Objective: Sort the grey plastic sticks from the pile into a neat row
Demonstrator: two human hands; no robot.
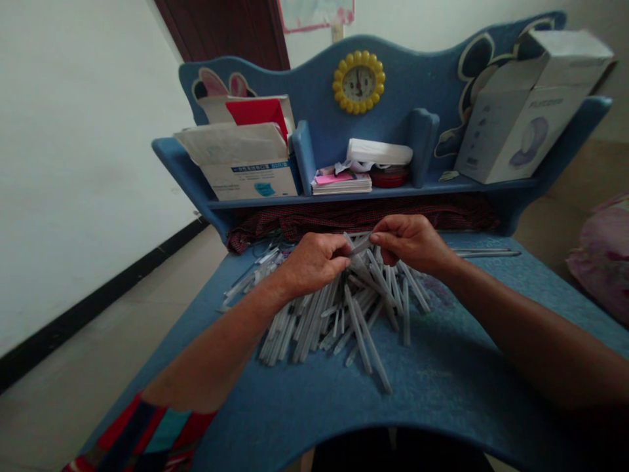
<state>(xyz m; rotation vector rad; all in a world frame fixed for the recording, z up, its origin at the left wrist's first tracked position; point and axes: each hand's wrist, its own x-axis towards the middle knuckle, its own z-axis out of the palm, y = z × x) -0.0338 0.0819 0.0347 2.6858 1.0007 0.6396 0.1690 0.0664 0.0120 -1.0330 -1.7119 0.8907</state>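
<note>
The workpiece is a slim, translucent plastic strip, suspended above the front of the blue shelf unit's work surface and over a loose pile of tubes. Left hand: thumb and fingers closed on one end. Right hand: thumb and forefinger pinched on the opposite end.

Below the grip, the tubes are straight, narrow, smooth and frosted, fanned toward the near side. Right of the grip, thin rods lie on the tabletop, which has a mottled blue finish. Tabletop surface extends from the pile to the concave near edge and beneath the right forearm.

Beyond the grip, a crumpled checked cloth lies under the shelf. Above are a petal-rimmed yellow clock and, left, an open carton with white characters on a blue band, too small to read. Right, a white box carries blurred lettering and a rounded product picture.
</note>
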